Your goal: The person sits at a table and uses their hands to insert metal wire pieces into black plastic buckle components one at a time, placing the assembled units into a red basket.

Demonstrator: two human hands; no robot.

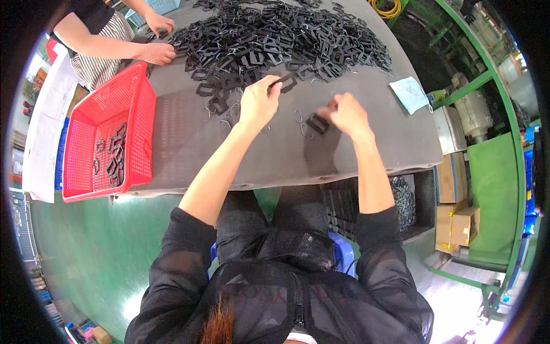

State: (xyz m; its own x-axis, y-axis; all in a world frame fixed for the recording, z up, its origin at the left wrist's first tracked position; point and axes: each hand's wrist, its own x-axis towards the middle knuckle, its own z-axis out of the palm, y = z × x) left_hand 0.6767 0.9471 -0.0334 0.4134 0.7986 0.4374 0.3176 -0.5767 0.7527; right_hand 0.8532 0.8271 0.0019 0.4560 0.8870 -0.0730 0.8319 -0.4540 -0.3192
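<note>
At left, red basket (143,123), black frames (119,153) inside

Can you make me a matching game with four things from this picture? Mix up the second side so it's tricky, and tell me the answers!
Things:
1. Red perforated plastic basket
2. Light blue rectangular face mask
3. Big heap of black frame-shaped pieces
4. The person's bare left hand

Places and states:
A. Lying near the right edge of the grey table
B. Holding one small black frame
C. At the table's left end, with some black pieces inside
D. Spread over the far middle of the table

Right pairs: 1-C, 2-A, 3-D, 4-B
</note>
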